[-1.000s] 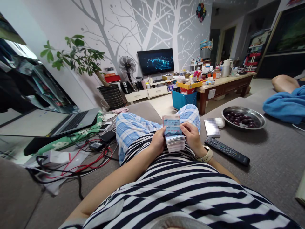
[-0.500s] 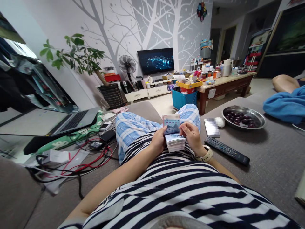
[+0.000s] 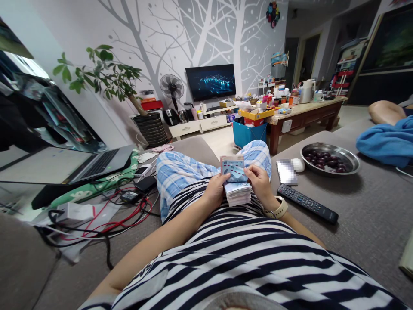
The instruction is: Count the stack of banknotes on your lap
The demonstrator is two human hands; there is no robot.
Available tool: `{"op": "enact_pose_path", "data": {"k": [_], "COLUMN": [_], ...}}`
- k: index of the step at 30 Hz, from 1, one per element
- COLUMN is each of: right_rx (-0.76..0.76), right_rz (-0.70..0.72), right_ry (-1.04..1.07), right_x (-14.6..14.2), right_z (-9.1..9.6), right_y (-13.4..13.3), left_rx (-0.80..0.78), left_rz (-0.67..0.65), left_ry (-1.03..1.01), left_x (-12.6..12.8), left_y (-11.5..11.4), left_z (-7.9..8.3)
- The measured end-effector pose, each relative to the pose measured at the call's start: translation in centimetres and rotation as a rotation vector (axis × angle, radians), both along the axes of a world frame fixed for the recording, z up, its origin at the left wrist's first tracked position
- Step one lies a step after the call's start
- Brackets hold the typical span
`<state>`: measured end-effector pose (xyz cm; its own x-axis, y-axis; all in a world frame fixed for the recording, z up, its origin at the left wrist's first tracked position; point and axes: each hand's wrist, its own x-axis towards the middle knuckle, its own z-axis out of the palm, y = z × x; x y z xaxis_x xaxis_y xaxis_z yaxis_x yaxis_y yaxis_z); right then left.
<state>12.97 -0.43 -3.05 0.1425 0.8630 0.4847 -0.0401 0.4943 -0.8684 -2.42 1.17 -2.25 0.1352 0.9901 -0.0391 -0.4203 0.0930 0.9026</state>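
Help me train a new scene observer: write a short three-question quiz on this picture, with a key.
1. Open question: What do the person's left hand and right hand both hold?

2. True or false: The long black plastic remote control lies on the grey fabric sofa, outside the round silver metal bowl.

3. Multiple choice: Which wrist wears the pale cream wrist strap?
A) Left
B) Right
C) Both

Key:
1. Blue-and-pink printed paper slips.
2. True.
3. B.
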Motion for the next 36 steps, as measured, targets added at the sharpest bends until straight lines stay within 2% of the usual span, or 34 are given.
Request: {"op": "enact_pose_path", "data": {"k": [7,13,36], "right_rx": [0.062,0.126,0.113], "right_rz": [-0.012,-0.004,0.012], "right_ry": [-0.007,-0.012,0.014], "right_x": [0.0,-0.03,-0.05], "right_z": [0.01,-0.15,-0.21], "right_y": [-0.29,-0.38,-0.19], "left_rx": [-0.052,-0.029,0.001], "left_rz": [0.034,-0.025,-0.039], "left_ry": [-0.062,-0.095,-0.067], "left_x": [-0.07,-0.14,-0.01], "left_y": [0.43,0.56,0.4], "left_z": [-0.25,-0.33,-0.23]}}
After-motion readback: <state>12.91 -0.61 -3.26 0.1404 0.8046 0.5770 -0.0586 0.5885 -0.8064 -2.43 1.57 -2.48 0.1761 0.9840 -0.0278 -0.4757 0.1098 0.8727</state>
